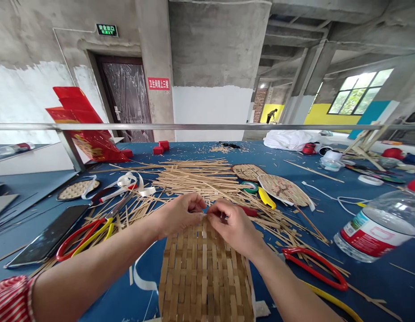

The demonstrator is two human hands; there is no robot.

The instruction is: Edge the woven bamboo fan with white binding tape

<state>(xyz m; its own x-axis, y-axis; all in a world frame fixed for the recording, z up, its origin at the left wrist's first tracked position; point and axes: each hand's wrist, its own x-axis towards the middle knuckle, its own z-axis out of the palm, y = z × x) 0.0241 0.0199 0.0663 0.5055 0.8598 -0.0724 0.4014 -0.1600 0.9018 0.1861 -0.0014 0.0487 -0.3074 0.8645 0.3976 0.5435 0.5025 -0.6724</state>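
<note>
Woven panel (205, 277) in tan and darker brown, over-under checked pattern; loose strips (197, 176) paler straw, on a blue tabletop (142, 150). Sleeve (13, 299) striped red and white; left-side scissors (109, 220) handled red and yellow; rounded panel (284, 190) beige, dark branches dotted red.

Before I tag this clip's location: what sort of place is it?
Probably a handicraft workspace in an unfinished building: thin tan bamboo-like strips strewn on a blue flat-topped table, a flat tan basket-weave panel, and a rough grey concrete wall painted white lower down.
</note>
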